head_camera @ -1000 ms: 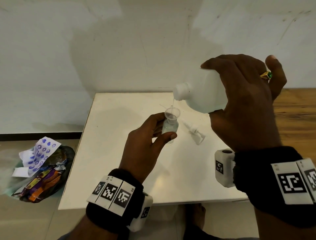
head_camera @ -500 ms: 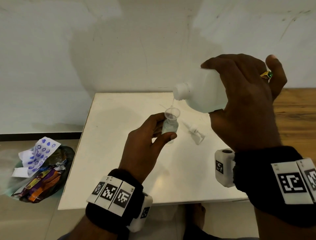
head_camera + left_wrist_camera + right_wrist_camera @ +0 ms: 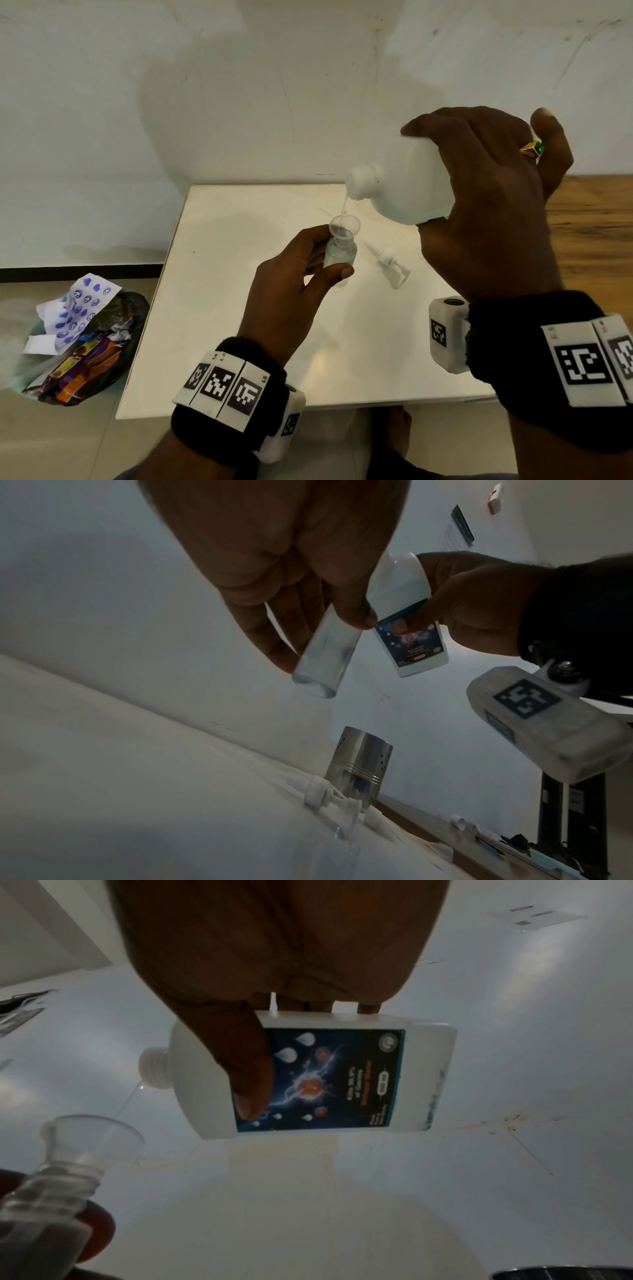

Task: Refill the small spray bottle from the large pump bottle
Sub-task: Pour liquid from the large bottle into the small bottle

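My left hand (image 3: 301, 274) grips the small clear spray bottle (image 3: 339, 255) above the white table (image 3: 239, 325), a clear funnel (image 3: 344, 224) seated in its neck. My right hand (image 3: 486, 205) holds the large white bottle (image 3: 404, 192), capless and tipped on its side, mouth to the left. A thin stream of clear liquid runs from that mouth into the funnel (image 3: 92, 1137). The left wrist view shows the small bottle (image 3: 323, 661) pinched between thumb and fingers, with the large bottle (image 3: 407, 620) behind it. The large bottle's blue label (image 3: 329, 1080) faces the right wrist camera. The pump head (image 3: 390, 265) lies on the table.
A steel perforated canister (image 3: 359, 761) stands behind the pump head (image 3: 318, 794) near the wall. A wooden surface (image 3: 589, 233) adjoins the table on the right. On the floor at left lies a bag of wrappers and paper (image 3: 75, 339). A clear cap (image 3: 342, 829) rests on the table.
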